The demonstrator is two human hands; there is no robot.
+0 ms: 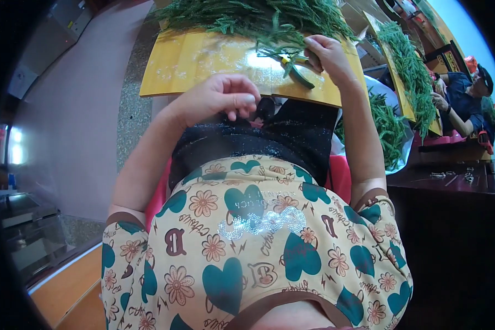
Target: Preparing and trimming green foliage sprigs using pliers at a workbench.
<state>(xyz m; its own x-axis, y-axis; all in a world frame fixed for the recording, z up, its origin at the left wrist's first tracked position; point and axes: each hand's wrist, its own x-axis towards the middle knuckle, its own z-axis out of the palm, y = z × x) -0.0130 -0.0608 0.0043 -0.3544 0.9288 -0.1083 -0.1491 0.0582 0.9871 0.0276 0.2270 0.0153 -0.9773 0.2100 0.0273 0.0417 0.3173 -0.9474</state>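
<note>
My right hand (330,58) is over the table's right side, its thumb and fingers closed on the end of a green artificial sprig (280,50). Right below the sprig lies a cutting tool, seemingly pliers (301,78), with dark curved handles and a yellow part near its joint. My left hand (223,98) hovers at the table's near edge, above my lap. Its fingers are curled in and the thumb meets them; whatever may be between them is too small to see. A large heap of green artificial sprigs (247,16) covers the far side of the yellow table (192,63).
Small pale bits are scattered on the tabletop. At the right stands a white bag (404,148) with green sprigs inside. Beyond it, a co-worker in dark clothes (462,102) sits at another table with a long pile of greenery (410,71). Bare floor (88,99) lies at left.
</note>
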